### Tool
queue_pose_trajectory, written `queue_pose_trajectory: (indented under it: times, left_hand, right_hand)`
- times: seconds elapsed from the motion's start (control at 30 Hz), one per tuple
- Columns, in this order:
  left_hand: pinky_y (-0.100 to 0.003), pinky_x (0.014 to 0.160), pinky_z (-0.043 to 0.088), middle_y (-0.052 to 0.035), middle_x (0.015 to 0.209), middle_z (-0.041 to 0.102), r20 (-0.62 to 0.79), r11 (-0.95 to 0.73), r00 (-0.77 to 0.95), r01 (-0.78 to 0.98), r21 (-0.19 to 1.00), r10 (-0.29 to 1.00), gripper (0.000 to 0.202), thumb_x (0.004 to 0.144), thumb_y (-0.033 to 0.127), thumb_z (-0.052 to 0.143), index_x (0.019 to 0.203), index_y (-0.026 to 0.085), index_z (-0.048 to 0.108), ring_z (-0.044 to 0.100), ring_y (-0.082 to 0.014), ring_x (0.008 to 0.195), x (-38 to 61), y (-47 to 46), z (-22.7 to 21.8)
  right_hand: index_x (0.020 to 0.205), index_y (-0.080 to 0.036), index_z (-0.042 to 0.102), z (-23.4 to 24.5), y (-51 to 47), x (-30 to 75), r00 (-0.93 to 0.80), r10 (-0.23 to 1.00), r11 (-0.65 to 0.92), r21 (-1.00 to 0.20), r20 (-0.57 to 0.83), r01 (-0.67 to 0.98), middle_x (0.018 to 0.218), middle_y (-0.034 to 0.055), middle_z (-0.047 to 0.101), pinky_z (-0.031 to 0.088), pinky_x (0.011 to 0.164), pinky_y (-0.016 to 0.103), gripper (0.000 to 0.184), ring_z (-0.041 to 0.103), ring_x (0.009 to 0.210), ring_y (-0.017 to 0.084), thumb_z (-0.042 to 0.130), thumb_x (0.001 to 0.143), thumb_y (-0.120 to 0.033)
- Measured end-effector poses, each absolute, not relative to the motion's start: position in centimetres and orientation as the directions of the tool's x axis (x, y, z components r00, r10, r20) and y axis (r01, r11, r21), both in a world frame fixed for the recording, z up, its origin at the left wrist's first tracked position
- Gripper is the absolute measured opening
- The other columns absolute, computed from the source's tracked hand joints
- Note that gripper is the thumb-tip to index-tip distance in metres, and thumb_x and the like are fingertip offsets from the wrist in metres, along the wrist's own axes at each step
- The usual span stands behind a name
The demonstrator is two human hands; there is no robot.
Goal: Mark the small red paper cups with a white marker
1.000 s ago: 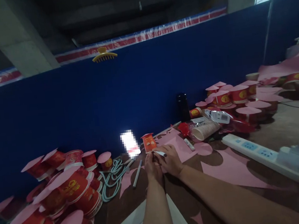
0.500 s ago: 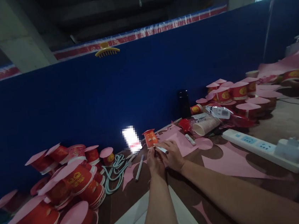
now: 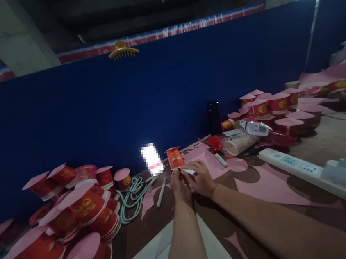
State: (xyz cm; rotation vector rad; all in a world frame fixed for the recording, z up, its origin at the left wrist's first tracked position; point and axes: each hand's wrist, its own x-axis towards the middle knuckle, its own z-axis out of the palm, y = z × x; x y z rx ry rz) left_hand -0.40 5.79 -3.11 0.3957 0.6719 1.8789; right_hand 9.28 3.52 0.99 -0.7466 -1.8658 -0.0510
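My two hands meet over the dark brown table. My right hand (image 3: 200,179) is closed around a white pen-like stick (image 3: 189,171) that points left. My left hand (image 3: 180,186) sits right beside it with its fingers curled at the stick's tip; what it pinches is hidden. Just beyond the hands stands a small red paper cup (image 3: 174,157) with a pink paper lid. Pink paper sheets (image 3: 207,162) lie under and behind the hands.
A heap of red cups with pink lids (image 3: 76,209) fills the left. A coiled pale cable (image 3: 132,193), a lit phone (image 3: 152,159), a white power strip (image 3: 310,170), a stack of paper cups (image 3: 239,144), a black bottle (image 3: 214,118) and more lidded cups (image 3: 277,104) line the blue wall.
The hands have stayed together at the same spot with the white stick; only the camera view has shifted slightly.
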Motion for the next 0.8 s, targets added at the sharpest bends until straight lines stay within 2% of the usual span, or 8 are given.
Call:
queue_pose_trajectory:
  times: [0.13, 0.33, 0.53, 0.8]
  left_hand:
    - [-0.019, 0.064, 0.048, -0.0008, 0.073, 0.062, -0.027, -0.343, -0.414, -0.788, 0.511, 0.91, 0.016, 0.069, 0.021, 0.071, 0.078, 0.013, 0.06, 0.06, -0.0072, 0.065, -0.3, 5.4, -2.5]
    - [-0.019, 0.066, 0.05, -0.001, 0.073, 0.061, -0.078, -0.361, -0.453, -0.793, 0.49, 0.888, 0.002, 0.077, 0.014, 0.061, 0.076, 0.016, 0.06, 0.059, -0.0071, 0.066, -0.7, 5.0, -1.3]
    - [-0.018, 0.068, 0.052, 0.0001, 0.073, 0.06, -0.102, -0.31, -0.416, -0.798, 0.516, 0.904, 0.005, 0.077, 0.015, 0.062, 0.074, 0.017, 0.06, 0.059, -0.0068, 0.069, -1.0, 4.9, -0.9]
    - [-0.014, 0.064, 0.051, -0.0008, 0.071, 0.06, -0.186, -0.268, -0.368, -0.871, 0.412, 0.911, 0.015, 0.085, 0.01, 0.05, 0.073, 0.014, 0.058, 0.058, -0.0045, 0.064, -0.7, 4.1, 0.3]
  right_hand:
    - [0.109, -0.021, 0.062, 1.0, 3.9, 9.4, -0.121, 0.478, 0.786, -0.363, 0.87, 0.5, 0.1, 0.0072, 0.068, 0.042, 0.085, 0.038, 0.024, 0.06, 0.094, 0.019, 0.047, 0.091, -0.025]
    - [0.111, -0.018, 0.058, 0.6, 5.0, 9.7, 0.061, 0.504, 0.761, -0.476, 0.861, 0.441, 0.101, 0.0089, 0.065, 0.046, 0.087, 0.039, 0.025, 0.059, 0.097, 0.02, 0.043, 0.092, -0.025]
    - [0.11, -0.02, 0.058, 0.4, 5.1, 9.6, 0.03, 0.496, 0.763, -0.452, 0.868, 0.462, 0.103, 0.0093, 0.065, 0.047, 0.087, 0.04, 0.023, 0.058, 0.098, 0.021, 0.045, 0.091, -0.022]
    - [0.108, -0.02, 0.059, 0.7, 4.8, 9.6, 0.015, 0.517, 0.752, -0.462, 0.856, 0.47, 0.1, 0.0105, 0.065, 0.048, 0.085, 0.041, 0.022, 0.06, 0.097, 0.022, 0.045, 0.091, -0.024]
